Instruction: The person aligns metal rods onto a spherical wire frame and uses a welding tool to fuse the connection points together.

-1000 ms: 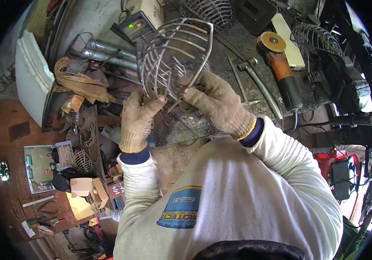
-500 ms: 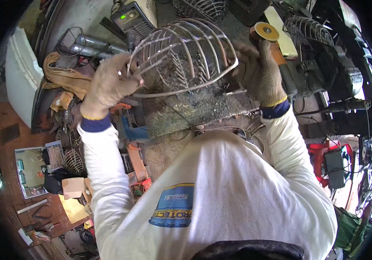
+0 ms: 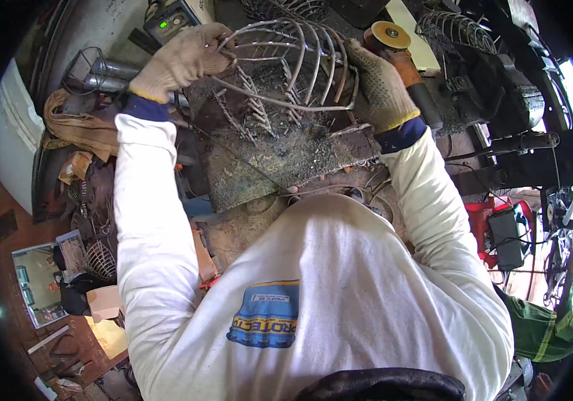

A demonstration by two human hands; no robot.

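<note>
We have the steel-rod cage (image 3: 302, 50) between our gloved hands, its long axis running left to right; our left hand (image 3: 186, 61) pinches its left end; our right hand (image 3: 385, 90) is at the right end, though we cannot tell whether its fingers close; just beyond that hand lies the orange angle grinder (image 3: 407, 70).

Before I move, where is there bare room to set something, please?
The gritty plate looks open between the short metal rods and the shirt, bar a thin cable. Beyond the right hand, a grinder and wire cage crowd things.
</note>
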